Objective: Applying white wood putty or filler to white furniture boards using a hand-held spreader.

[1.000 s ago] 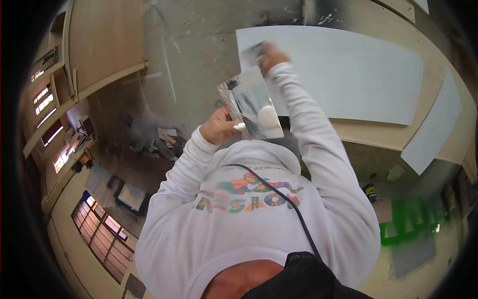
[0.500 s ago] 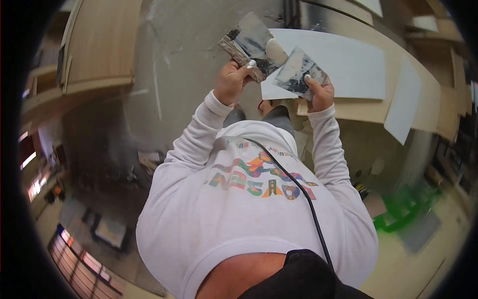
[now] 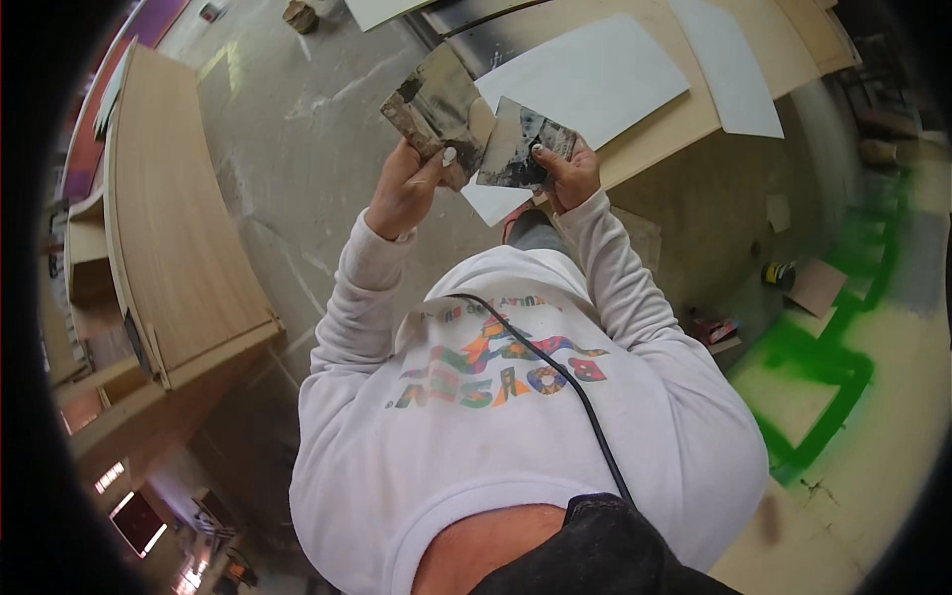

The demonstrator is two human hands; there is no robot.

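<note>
In front of my chest my left hand (image 3: 405, 193) is closed on a wide, flat putty spreader (image 3: 436, 84) with a thick, rough edge and dark smears. The thumb presses on its face. A cream patch of putty (image 3: 478, 124) lies along its right side. My right hand (image 3: 575, 177) grips a second, smaller square putty spreader (image 3: 511, 139), stained black and grey, with the thumb on top and the fingers hidden beneath. The two spreaders are held side by side, their near edges close together; whether they touch I cannot tell.
Ahead to the right, a white panel (image 3: 590, 79) and a narrower white panel (image 3: 729, 69) lie on a wooden worktop (image 3: 659, 139). A wooden cabinet (image 3: 169, 208) stands at left. Green paint (image 3: 843, 372) marks the floor at right, near a small can (image 3: 778, 275). A dark cable (image 3: 555, 367) crosses my chest.
The view has turned, so the cabinet and worktop sit differently. Both hands still hold the spreaders and appear further left. The left spreader now hides more of the putty patch's shape or shows it thinner.
</note>
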